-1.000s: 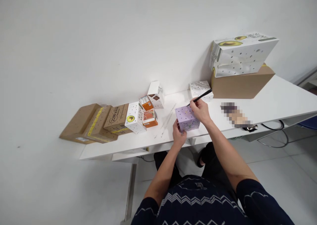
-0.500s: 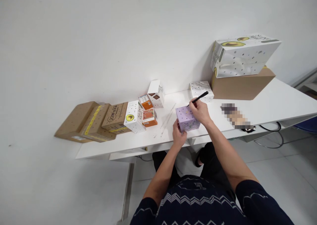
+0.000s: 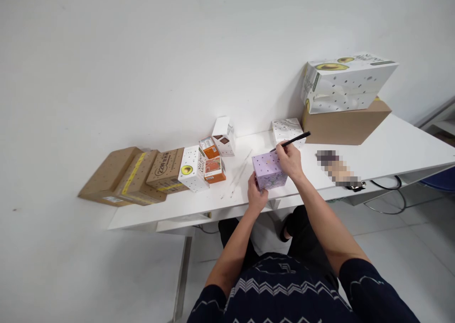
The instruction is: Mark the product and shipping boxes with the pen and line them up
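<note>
A small purple box (image 3: 266,168) dotted with holes stands on the white table (image 3: 391,143) in front of me. My left hand (image 3: 256,195) grips its near left corner, fingers closed on it. My right hand (image 3: 290,159) rests on the box's top right edge and pinches a thin black pen (image 3: 294,139), whose tip meets the top of the box and whose shaft slants up to the right.
Brown cartons (image 3: 124,173), a white avocado box (image 3: 192,167), two orange boxes (image 3: 213,161) and a small white box (image 3: 223,136) line the left. Behind lies a spotted white box (image 3: 286,128). A large avocado box (image 3: 344,81) sits on a brown carton (image 3: 346,124).
The pen's shaft has tilted lower and further to the right, and my right hand shifted slightly right on the box. My left hand holds the box as before.
</note>
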The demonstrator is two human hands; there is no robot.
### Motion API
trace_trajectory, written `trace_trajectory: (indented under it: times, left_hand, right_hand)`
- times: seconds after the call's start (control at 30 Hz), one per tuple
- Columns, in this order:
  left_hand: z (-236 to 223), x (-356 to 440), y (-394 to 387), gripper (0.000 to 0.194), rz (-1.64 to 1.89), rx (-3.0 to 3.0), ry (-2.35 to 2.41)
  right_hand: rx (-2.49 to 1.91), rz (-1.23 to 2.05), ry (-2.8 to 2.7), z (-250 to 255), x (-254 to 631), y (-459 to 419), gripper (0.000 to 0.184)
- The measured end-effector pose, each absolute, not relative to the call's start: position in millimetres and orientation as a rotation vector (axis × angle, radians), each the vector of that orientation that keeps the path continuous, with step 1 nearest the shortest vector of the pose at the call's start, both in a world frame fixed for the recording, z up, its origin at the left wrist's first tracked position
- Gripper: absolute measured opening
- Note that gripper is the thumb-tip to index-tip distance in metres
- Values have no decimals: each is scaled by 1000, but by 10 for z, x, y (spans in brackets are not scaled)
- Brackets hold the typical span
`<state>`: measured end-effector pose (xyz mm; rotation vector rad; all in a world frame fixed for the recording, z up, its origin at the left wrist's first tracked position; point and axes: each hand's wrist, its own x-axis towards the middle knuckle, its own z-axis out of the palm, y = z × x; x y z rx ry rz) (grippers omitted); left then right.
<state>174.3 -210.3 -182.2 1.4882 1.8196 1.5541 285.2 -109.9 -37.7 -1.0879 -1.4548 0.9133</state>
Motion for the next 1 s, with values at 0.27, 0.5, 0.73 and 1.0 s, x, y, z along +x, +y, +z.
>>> trace_trajectory:
  times: [0.27, 0.5, 0.73, 1.0]
  left_hand:
    - [-1805, 1756, -2113, 83, 1552, 1429, 1810]
    - [-1785, 1758, -2113, 81, 1543, 1439, 1831]
    - [-1832, 1751, -2101, 81, 1556, 1439, 1796]
    - [-1813, 1760, -2106, 80, 1548, 1476, 1838]
  right_hand:
    - [-1350, 905, -1412, -707, 3311, -814, 23]
    - [-1971, 649, -2240, -1209, 3506, -832, 24]
    - [-1982, 494, -2037, -1345, 3570, -874, 41]
    - [-2253, 22, -1658, -1420, 4367, -681, 49]
